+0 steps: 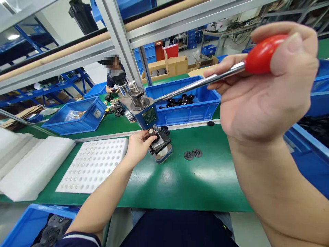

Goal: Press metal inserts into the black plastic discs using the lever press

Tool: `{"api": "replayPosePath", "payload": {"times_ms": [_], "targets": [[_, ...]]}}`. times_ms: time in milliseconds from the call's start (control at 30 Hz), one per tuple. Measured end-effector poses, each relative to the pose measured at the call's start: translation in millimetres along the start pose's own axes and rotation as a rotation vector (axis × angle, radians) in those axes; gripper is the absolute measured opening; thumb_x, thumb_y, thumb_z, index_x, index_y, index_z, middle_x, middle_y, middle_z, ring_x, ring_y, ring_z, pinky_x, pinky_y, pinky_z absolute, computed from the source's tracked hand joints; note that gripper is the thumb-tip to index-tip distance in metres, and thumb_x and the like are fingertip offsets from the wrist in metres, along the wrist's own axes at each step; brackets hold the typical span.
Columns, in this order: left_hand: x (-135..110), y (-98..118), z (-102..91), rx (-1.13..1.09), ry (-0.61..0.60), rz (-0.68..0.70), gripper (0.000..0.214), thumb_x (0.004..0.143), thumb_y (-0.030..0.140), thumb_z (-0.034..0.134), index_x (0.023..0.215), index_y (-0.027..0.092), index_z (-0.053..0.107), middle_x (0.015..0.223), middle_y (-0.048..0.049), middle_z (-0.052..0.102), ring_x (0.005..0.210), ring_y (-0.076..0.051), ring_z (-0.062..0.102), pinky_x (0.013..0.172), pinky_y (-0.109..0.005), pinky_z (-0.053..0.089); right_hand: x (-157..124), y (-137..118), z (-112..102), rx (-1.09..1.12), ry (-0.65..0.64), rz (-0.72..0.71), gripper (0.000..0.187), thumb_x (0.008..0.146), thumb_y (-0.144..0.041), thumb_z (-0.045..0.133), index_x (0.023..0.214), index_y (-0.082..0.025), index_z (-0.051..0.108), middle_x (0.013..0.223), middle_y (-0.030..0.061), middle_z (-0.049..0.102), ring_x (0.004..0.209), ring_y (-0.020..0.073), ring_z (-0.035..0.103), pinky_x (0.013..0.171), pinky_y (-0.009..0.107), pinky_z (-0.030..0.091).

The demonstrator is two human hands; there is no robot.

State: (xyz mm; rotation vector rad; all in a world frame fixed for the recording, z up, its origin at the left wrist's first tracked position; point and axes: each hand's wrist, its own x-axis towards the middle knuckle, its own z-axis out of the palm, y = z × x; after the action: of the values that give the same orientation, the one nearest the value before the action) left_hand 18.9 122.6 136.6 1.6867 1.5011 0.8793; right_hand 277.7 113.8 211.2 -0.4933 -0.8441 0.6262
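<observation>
My right hand (277,75) is closed round the red knob (264,55) of a steel lever (197,84). The lever runs down to the left into a blue bench press (145,115) on the green table. Under the press head, my left hand (138,145) pinches a small round black part (155,138) with a pale metal top. That part is at the metal block (159,142) on the press base, and my fingers partly hide it. Two black discs (192,154) lie flat on the table to the right of the press.
Left of the press lies a white foam tray (102,161) partly filled with small clear parts. Behind the press stands a blue bin (187,115) with black knob-like parts. Another blue bin (74,118) stands back left, near a co-worker (115,77). An aluminium frame (115,31) crosses above.
</observation>
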Motion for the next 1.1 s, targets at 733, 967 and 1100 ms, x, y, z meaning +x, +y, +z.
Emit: {"api": "replayPosePath", "payload": {"times_ms": [733,967,1100], "targets": [[4.0,-12.2,8.8,0.029,0.036,0.059,0.019,0.077,0.025,0.073,0.092,0.015,0.077,0.092,-0.0084,0.078,0.091,-0.025,0.072,0.087,-0.035,0.056,-48.6,37.4,-41.9,-0.127,0.261,-0.107,0.013,0.073,-0.012,0.047,0.063,-0.02,0.051,0.055,0.0,0.057,0.054,0.0203,0.066,0.054,0.038,0.054],[1.7,-7.3,7.5,0.111,0.049,0.044,0.023,0.078,0.031,0.071,0.092,0.013,0.077,0.093,-0.0093,0.078,0.088,-0.024,0.071,0.083,-0.034,0.055,-53.2,48.9,-53.6,-0.328,0.281,-0.241,0.017,0.073,-0.014,0.048,0.058,-0.017,0.055,0.056,-0.0002,0.056,0.054,0.0191,0.066,0.053,0.035,0.052],[1.6,-5.0,8.4,0.157,0.058,0.073,0.022,0.078,0.03,0.071,0.092,0.013,0.076,0.092,-0.0086,0.077,0.087,-0.024,0.07,0.083,-0.033,0.054,-72.7,64.7,-65.4,-0.388,0.258,-0.253,0.02,0.079,-0.021,0.05,0.062,-0.017,0.06,0.059,0.0014,0.061,0.055,0.0209,0.067,0.049,0.035,0.052]]}}
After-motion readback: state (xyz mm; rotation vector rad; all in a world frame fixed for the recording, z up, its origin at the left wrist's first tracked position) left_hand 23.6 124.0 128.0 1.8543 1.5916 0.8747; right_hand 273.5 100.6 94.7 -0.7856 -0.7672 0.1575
